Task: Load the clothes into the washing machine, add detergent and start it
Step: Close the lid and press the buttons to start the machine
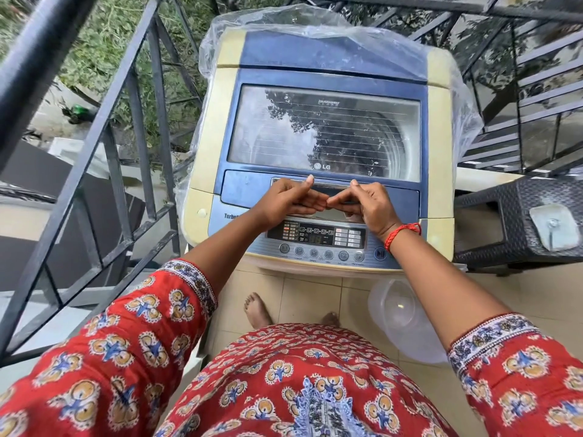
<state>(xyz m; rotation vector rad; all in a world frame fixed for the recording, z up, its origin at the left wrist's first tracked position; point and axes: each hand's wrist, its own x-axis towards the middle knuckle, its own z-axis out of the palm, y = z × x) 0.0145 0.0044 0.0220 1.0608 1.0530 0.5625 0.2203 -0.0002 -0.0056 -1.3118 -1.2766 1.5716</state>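
So we've got both hands down at the front edge of the washing machine (pixel 318 127) lid (pixel 325 134), which is shut flat. Left hand (pixel 288 200) and right hand (pixel 362 203) have fingers curled in at the lid handle (pixel 328 184), thumbs up, fingertips meeting; looks like we're gripping it, hard to tell. Control panel (pixel 315 236) sits just below. Clear plastic tub (pixel 400 313) on the floor (pixel 309 298).

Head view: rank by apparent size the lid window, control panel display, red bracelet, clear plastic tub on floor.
1. Lid window
2. Plastic tub, though it sits nearer the camera and is partly hidden by the right arm
3. Display
4. Bracelet
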